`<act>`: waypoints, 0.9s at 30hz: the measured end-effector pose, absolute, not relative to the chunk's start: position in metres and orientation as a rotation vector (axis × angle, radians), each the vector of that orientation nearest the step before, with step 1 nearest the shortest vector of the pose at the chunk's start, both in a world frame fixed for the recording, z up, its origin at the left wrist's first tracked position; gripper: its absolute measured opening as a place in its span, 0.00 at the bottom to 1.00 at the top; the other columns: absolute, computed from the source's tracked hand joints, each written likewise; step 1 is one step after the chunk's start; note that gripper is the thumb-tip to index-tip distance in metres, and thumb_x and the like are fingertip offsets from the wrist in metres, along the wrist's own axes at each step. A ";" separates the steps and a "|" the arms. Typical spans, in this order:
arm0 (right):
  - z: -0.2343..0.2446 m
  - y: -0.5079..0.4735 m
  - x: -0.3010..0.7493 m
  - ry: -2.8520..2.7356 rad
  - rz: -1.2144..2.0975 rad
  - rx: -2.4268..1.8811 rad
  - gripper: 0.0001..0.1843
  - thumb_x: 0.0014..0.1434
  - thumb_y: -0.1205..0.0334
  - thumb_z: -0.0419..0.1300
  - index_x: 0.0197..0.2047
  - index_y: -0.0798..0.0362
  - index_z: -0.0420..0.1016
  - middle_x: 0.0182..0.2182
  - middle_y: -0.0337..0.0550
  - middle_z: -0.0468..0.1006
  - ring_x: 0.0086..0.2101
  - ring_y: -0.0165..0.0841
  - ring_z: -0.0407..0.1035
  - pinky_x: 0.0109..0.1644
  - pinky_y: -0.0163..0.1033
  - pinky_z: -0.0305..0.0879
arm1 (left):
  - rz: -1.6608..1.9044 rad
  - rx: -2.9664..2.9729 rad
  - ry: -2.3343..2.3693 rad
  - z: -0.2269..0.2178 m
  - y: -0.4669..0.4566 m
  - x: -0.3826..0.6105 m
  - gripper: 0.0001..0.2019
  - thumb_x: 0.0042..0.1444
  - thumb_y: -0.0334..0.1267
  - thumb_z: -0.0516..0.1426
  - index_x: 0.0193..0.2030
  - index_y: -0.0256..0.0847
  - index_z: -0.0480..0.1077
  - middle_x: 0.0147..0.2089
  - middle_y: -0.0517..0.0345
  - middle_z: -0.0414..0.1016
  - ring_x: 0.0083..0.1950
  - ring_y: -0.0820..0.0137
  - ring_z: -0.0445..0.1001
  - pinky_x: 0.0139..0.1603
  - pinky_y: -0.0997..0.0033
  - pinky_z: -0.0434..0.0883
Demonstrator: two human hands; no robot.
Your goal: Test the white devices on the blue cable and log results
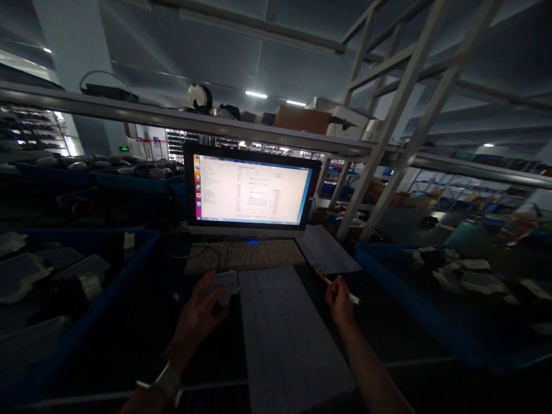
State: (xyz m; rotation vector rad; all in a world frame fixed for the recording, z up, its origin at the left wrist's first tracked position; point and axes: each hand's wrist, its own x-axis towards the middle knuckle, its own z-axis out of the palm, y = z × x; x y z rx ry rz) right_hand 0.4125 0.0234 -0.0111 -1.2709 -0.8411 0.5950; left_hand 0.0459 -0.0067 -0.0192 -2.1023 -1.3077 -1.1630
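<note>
My left hand (200,313) has its thumb and fingers closed around a small translucent plastic box (229,283), just in front of the keyboard (259,255). A band is on that wrist. To the right, my right hand (340,302) is closed on a slim white pen (354,299) with a yellowish end, held slantwise. Between the hands lies a long white paper sheet (284,328) with faint lines of print or writing. The dim light hides fine detail on the box and the pen.
A lit monitor (254,190) stands behind the keyboard. Another paper (330,250) lies at its right. Blue bins (116,282) with several clear plastic boxes flank the desk; the right bin (401,293) is similar. A shelf (164,119) and slanted metal posts (390,132) rise behind.
</note>
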 end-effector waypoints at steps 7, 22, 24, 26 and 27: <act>-0.011 0.023 0.412 -0.777 0.652 -1.184 0.26 0.49 0.35 0.51 0.20 0.48 0.50 0.08 0.27 0.52 0.10 0.22 0.43 0.14 0.31 0.37 | -1.162 -2.140 -1.387 -0.016 -0.009 0.048 0.15 0.49 0.33 0.59 0.45 0.43 0.70 0.63 0.46 0.63 0.59 0.53 0.67 0.48 0.55 0.76; -0.007 0.022 0.412 -0.727 0.714 -1.144 0.26 0.49 0.35 0.51 0.20 0.48 0.51 0.08 0.27 0.51 0.10 0.22 0.44 0.14 0.30 0.37 | -1.149 -2.129 -1.443 -0.013 -0.013 0.050 0.14 0.50 0.34 0.59 0.45 0.43 0.71 0.63 0.49 0.63 0.61 0.54 0.66 0.48 0.59 0.76; -0.006 0.021 0.413 -0.734 0.723 -1.142 0.26 0.49 0.35 0.52 0.20 0.48 0.51 0.08 0.27 0.52 0.10 0.22 0.45 0.14 0.30 0.37 | -1.161 -2.135 -1.455 -0.014 -0.013 0.050 0.14 0.50 0.34 0.59 0.45 0.43 0.71 0.64 0.49 0.62 0.61 0.55 0.66 0.48 0.58 0.76; -0.006 0.021 0.413 -0.738 0.730 -1.139 0.26 0.48 0.35 0.52 0.20 0.49 0.51 0.09 0.28 0.52 0.10 0.22 0.45 0.14 0.30 0.37 | -1.162 -2.140 -1.457 -0.014 -0.012 0.050 0.14 0.50 0.34 0.59 0.45 0.44 0.70 0.64 0.50 0.62 0.61 0.55 0.66 0.49 0.58 0.75; -0.006 0.021 0.413 -0.739 0.733 -1.137 0.26 0.48 0.35 0.53 0.20 0.49 0.51 0.09 0.28 0.53 0.10 0.21 0.45 0.14 0.30 0.37 | -1.159 -2.140 -1.457 -0.014 -0.012 0.050 0.14 0.50 0.33 0.59 0.45 0.44 0.70 0.64 0.51 0.62 0.61 0.56 0.66 0.50 0.58 0.75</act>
